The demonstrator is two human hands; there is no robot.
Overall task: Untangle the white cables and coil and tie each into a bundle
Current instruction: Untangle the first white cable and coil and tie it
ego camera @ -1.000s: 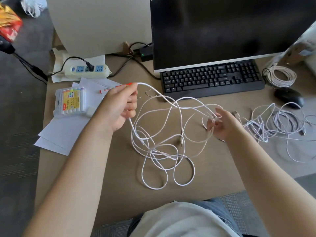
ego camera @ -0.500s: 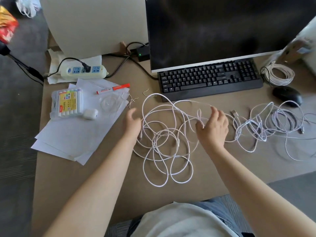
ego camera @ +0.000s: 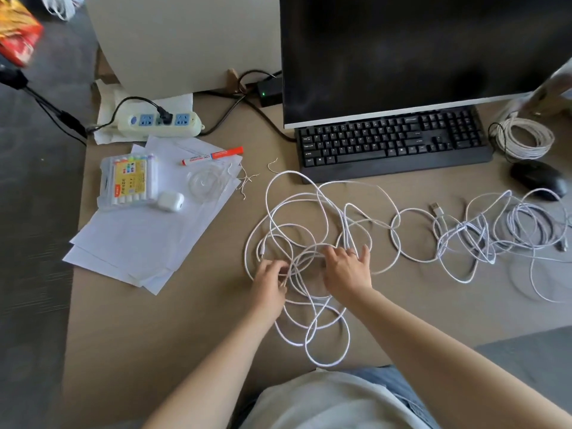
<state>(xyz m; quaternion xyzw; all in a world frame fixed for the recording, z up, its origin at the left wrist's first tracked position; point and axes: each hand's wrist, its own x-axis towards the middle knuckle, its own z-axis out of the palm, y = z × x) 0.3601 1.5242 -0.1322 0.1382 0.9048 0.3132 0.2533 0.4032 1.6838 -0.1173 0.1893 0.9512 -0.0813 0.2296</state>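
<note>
The tangle of white cable [ego camera: 312, 243] lies spread in loose loops on the surface [ego camera: 185, 320] just in front of the keyboard [ego camera: 393, 140]. A second knotted clump of white cable [ego camera: 483, 233] sits to the right of it, in front of the mouse [ego camera: 538, 179], joined to the first by a few strands. Both hands work at the near middle of the first tangle, well in front of the keyboard. The left hand [ego camera: 269, 280] has its fingers curled and seems to pinch a strand; the right hand [ego camera: 346, 270] rests on the loops with its fingers spread. The cable looks light, limp and springy, so loops will likely slide and snag when pulled. A free plug end, such as the one [ego camera: 436, 209] between the two clumps, is probably the best place to hold and feed back through.
</note>
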